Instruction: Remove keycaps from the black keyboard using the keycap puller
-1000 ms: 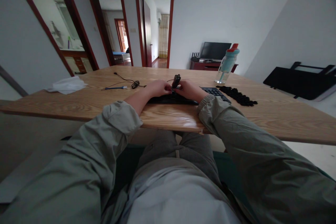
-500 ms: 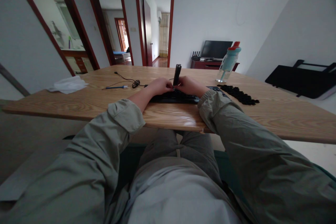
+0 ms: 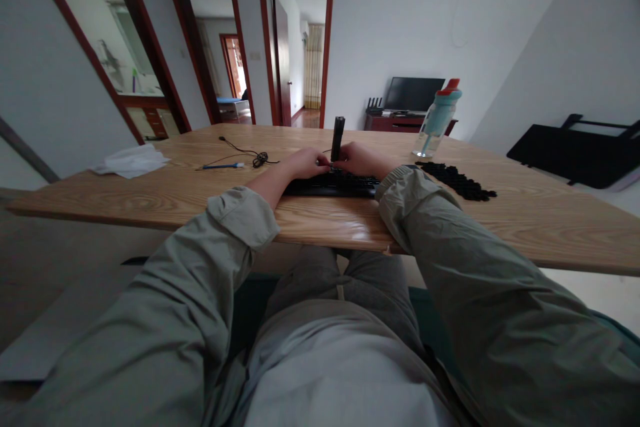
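A black keyboard (image 3: 345,183) lies on the wooden table (image 3: 150,197) in front of me. My right hand (image 3: 361,159) is closed on a slim black tool (image 3: 338,137) that stands nearly upright over the keyboard's far edge. My left hand (image 3: 303,163) rests beside it, fingers curled and pinched at the tool's lower end, on the keys. What is under the fingertips is hidden. A heap of loose black keycaps (image 3: 457,181) lies to the right of the keyboard.
A clear bottle with a teal and red lid (image 3: 437,119) stands at the back right. A black cable and blue pen (image 3: 235,161) lie left of my hands, crumpled white tissue (image 3: 131,161) at the far left. Doorways and a TV stand lie beyond.
The black tool has been raised from a tilted, low position to nearly upright. Both hands have shifted slightly away from me along the keyboard.
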`<state>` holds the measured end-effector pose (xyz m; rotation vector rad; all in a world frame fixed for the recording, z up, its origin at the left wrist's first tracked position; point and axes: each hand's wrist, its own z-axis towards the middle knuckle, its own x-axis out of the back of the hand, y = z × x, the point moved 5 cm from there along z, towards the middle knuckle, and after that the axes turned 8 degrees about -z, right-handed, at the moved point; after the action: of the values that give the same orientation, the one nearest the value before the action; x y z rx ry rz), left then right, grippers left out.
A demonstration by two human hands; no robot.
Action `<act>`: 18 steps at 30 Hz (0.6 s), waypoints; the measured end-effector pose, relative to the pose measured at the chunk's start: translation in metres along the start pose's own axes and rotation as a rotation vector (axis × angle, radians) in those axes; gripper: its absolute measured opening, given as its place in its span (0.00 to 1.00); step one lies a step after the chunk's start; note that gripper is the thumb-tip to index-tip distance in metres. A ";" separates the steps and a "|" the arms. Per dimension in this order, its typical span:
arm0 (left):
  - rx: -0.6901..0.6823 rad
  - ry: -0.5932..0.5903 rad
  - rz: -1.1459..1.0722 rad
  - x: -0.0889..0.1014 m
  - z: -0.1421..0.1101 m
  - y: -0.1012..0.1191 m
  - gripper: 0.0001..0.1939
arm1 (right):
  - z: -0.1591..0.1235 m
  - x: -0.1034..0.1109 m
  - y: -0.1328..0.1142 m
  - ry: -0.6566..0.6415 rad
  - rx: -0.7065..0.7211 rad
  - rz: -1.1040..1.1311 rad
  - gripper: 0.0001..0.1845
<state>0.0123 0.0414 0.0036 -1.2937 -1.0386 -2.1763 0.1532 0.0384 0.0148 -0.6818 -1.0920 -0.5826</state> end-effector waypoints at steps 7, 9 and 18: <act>0.008 -0.042 0.039 -0.004 0.005 -0.002 0.18 | 0.002 0.000 0.000 -0.013 -0.002 0.005 0.14; -0.001 -0.045 0.050 -0.005 0.006 -0.004 0.18 | 0.001 0.001 -0.002 -0.010 -0.001 0.006 0.14; -0.026 -0.015 -0.034 -0.008 0.005 -0.006 0.16 | 0.001 0.000 -0.001 -0.033 -0.055 -0.034 0.15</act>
<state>0.0152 0.0491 -0.0039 -1.3148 -1.0494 -2.2152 0.1518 0.0388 0.0152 -0.7236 -1.1240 -0.6340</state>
